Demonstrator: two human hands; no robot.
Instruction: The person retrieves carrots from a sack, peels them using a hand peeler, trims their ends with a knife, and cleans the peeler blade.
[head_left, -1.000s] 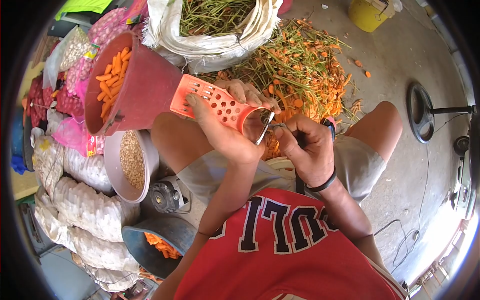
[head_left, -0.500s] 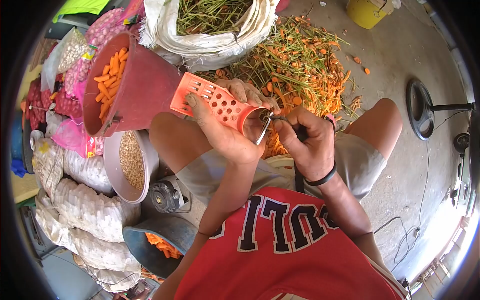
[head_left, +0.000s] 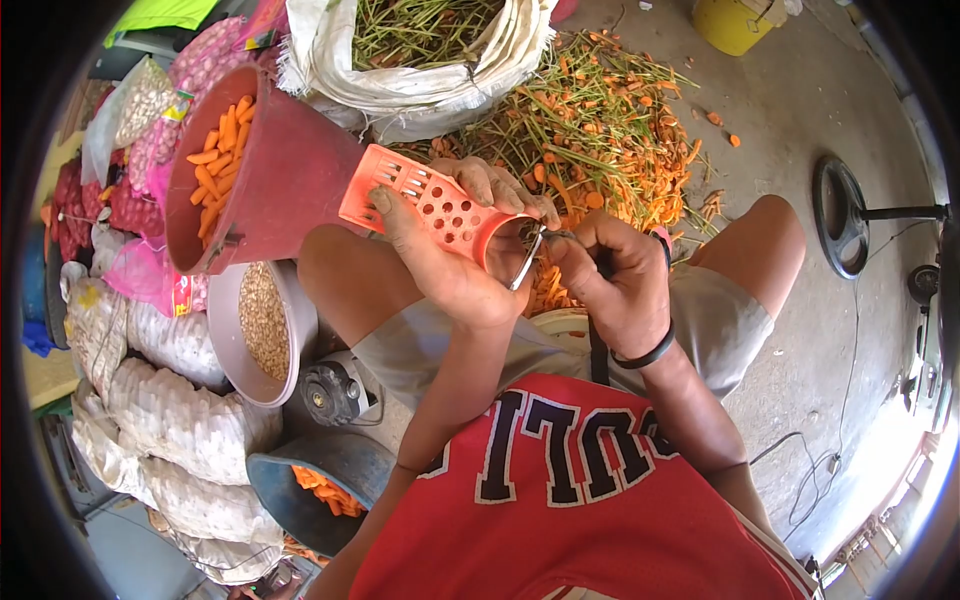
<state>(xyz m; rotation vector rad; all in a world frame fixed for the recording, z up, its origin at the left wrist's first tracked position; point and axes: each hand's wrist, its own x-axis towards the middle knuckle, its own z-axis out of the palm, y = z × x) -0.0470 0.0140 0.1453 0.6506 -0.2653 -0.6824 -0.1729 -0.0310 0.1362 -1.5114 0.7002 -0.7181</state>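
Note:
My left hand [head_left: 455,270] is wrapped round an orange plastic grater [head_left: 447,208] with slots and round holes, its thumb along one side and its fingers along the other. A metal blade [head_left: 527,260] crosses the grater's curved end, facing my right hand [head_left: 620,285]. The fingers of my right hand are pinched close to that blade, on a small dark thing too hidden to name. Beyond both hands lies a heap of carrot peelings, tops and stalks [head_left: 600,150].
A red bucket of peeled carrots [head_left: 310,170] and a bowl of pale kernels [head_left: 297,330] stand at left. Below them is a blue-grey bucket [head_left: 275,490] with carrots. A white sack [head_left: 410,95] of stalks is at the top, a yellow bucket [head_left: 728,27] top right, a black round-based stand [head_left: 838,218] right.
My right hand has shifted slightly at the blade end of the grater, its fingertips a little higher. My left hand keeps its hold, and the view has moved very slightly.

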